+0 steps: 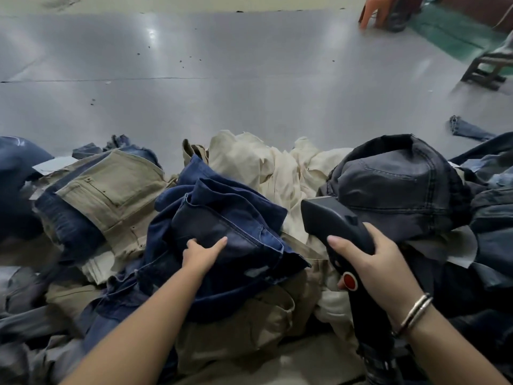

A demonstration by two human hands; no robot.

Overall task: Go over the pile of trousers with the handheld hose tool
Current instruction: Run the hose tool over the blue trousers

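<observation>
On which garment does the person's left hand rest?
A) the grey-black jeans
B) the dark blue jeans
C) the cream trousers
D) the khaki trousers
B: the left hand lies with straight fingers on the dark blue jeans, while the right hand grips the black hose tool.

A garment workshop or factory floor: a heaped pile of denim, khaki and cream trousers point(222, 232) lies on a wide, shiny grey work surface point(222, 93), with an orange plastic stool point(370, 12) and a dark wooden bench point(485, 70) beyond.
</observation>
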